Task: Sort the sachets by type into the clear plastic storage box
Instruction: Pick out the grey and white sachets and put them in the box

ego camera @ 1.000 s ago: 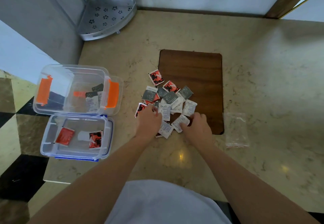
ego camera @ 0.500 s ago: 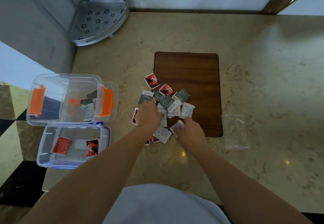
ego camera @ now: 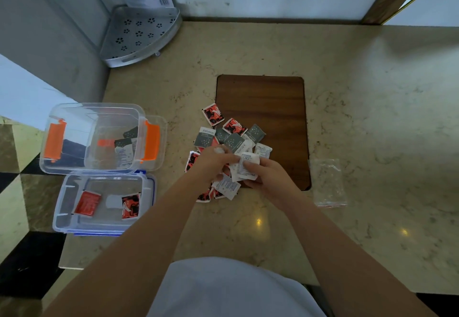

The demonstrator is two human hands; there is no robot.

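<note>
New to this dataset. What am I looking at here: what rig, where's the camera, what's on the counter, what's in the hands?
There is no robot: a person works with bare hands, and the one camera sits on their head, looking forward and down, so the arms enter from the bottom.

On the marble counter lies a brown wooden board with a pile of sachets at its near left corner: red, grey and white ones. To the left stand a clear box with orange latches, holding grey and white sachets, and a blue-rimmed clear box, holding red ones. An empty clear bag lies to the right.

The left hand and the right hand together hold white sachets above the pile.
</note>
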